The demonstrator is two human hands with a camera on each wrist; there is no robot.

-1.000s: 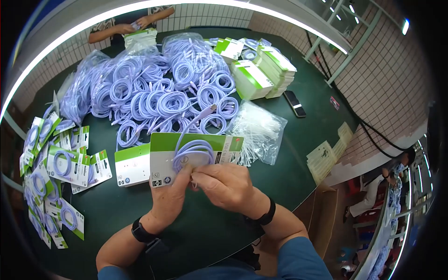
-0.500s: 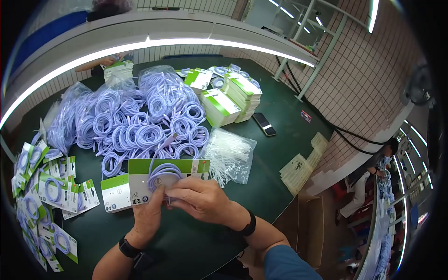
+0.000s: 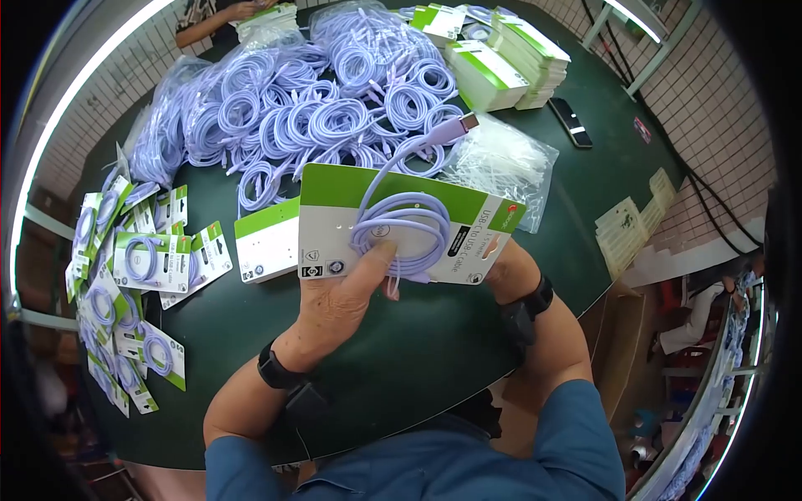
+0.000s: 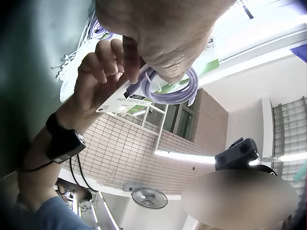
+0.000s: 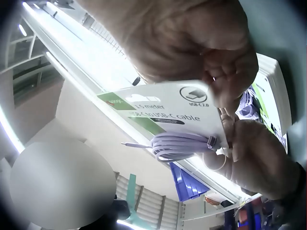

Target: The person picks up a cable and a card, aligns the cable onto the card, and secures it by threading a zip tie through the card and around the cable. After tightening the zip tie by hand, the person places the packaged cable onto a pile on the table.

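My left hand grips a white and green package card, its thumb pressing a coiled lilac USB-C cable to the front. A plug end of the cable points up past the card's top edge. Below the coil a thin pale loop shows by the thumb. Behind the card's right end is my right hand, mostly hidden in the head view. The left wrist view shows its fingers bent close behind the card; I cannot tell whether they pinch anything.
A stack of blank cards lies behind the held one. Packed cards with cables pile up at left, loose cable coils at the back. A bag of white ties, card stacks and a phone lie at right.
My right hand has moved from the front of the coil, beside the left thumb, to behind the card's right end. The left hand keeps its grip. The head view has shifted.
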